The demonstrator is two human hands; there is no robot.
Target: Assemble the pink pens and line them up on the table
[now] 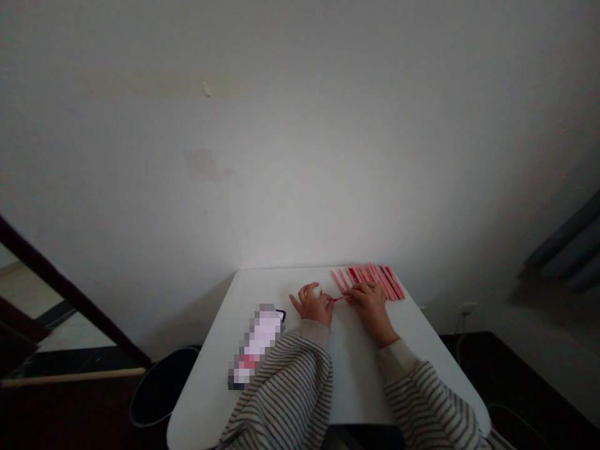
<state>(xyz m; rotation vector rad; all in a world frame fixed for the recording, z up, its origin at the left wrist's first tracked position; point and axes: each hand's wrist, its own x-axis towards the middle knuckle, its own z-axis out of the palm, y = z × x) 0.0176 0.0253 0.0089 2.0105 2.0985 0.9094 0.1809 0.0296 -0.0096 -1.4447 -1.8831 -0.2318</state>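
A thin red strand (337,299) runs between my two hands, low over the far part of the white table (359,369). My left hand (315,306) pinches its left end between thumb and forefinger, with the other fingers spread. At the right end, my right hand (370,305) is closed on the same strand, its fingers together and palm down. Beside and beyond my right hand lies a row of several slim pink and red sticks (395,282). A small pale thing with an orange spot (319,291) shows behind my left fingers; its kind is unclear.
A phone (257,344), blurred by pixels, lies left of my left forearm. The wall (300,156) meets the table's far edge. A dark bin (162,387) stands on the floor at the left. At the right is a wall socket (467,308) with a cable.
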